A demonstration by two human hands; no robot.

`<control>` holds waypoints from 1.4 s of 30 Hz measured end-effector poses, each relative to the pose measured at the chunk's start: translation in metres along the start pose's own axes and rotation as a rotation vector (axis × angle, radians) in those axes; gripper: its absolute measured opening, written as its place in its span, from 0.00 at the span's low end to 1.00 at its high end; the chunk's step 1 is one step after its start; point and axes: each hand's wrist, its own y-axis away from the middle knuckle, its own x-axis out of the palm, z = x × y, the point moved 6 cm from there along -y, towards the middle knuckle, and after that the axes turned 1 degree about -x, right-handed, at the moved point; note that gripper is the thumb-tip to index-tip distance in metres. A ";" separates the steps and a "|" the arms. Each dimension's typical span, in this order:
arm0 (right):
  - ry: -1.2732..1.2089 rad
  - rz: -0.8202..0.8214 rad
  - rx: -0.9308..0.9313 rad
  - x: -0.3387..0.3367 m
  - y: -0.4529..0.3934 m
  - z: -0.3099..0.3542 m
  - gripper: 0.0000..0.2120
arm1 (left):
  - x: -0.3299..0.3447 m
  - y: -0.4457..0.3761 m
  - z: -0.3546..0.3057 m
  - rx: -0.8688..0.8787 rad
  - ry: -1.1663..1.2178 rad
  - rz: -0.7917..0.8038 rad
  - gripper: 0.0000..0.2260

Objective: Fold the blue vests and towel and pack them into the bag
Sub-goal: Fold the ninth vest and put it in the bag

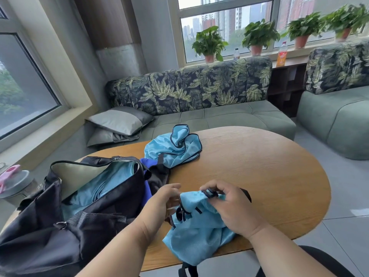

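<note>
A light blue mesh vest (pixel 197 232) with dark trim lies bunched at the near edge of the wooden table (pixel 259 176), part of it hanging over the edge. My right hand (pixel 229 206) pinches its dark trim near the top. My left hand (pixel 159 204) holds the vest's left side with curled fingers. A second light blue vest (pixel 173 150) lies crumpled at the table's far side. The black bag (pixel 60 226) sits open at the left, with light blue fabric (pixel 99 188) inside it. A darker blue cloth (pixel 146 188) shows between the bag and my left hand.
A green sofa (pixel 219 116) with a leaf-print back stands beyond the table, grey cushions (pixel 119 120) at its left end. Potted plants (pixel 209 43) and bottles line the window sill. A lidded container with a pink clip (pixel 14 180) stands left of the bag.
</note>
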 end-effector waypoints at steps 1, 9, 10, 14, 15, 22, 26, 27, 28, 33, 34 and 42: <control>-0.028 0.003 0.018 0.001 0.000 -0.002 0.17 | 0.002 0.000 0.005 -0.030 0.034 0.007 0.23; -0.148 -0.024 0.075 0.003 -0.001 -0.007 0.26 | 0.014 -0.001 -0.002 0.078 0.095 0.086 0.25; -0.161 -0.025 0.091 0.001 -0.001 -0.008 0.25 | 0.013 0.000 -0.005 0.102 0.113 0.070 0.22; -0.261 0.110 0.083 0.005 0.002 -0.004 0.15 | 0.010 0.008 -0.019 0.202 0.069 -0.027 0.15; -0.276 0.131 0.066 0.006 0.003 -0.001 0.12 | 0.009 0.009 -0.021 0.224 0.054 -0.047 0.15; -0.290 0.143 -0.005 0.008 0.005 0.010 0.16 | 0.016 0.009 -0.033 0.322 -0.045 -0.114 0.09; -0.278 0.136 0.005 0.010 0.006 0.010 0.15 | 0.016 0.009 -0.038 0.358 -0.074 -0.139 0.09; -0.240 0.117 0.010 0.009 0.006 0.010 0.13 | 0.017 0.009 -0.038 0.358 -0.079 -0.125 0.10; -0.171 0.079 0.020 0.007 0.005 0.008 0.08 | 0.018 0.010 -0.039 0.348 -0.074 -0.102 0.10; -0.138 -0.229 0.049 -0.014 0.000 -0.004 0.07 | 0.003 0.003 -0.012 0.104 -0.301 -0.157 0.12; -0.163 -0.275 0.040 -0.018 -0.001 -0.005 0.08 | -0.002 0.000 -0.002 0.033 -0.409 -0.168 0.14; -0.225 -0.362 0.034 -0.028 0.001 -0.002 0.10 | -0.009 -0.003 0.032 -0.001 -0.743 -0.183 0.05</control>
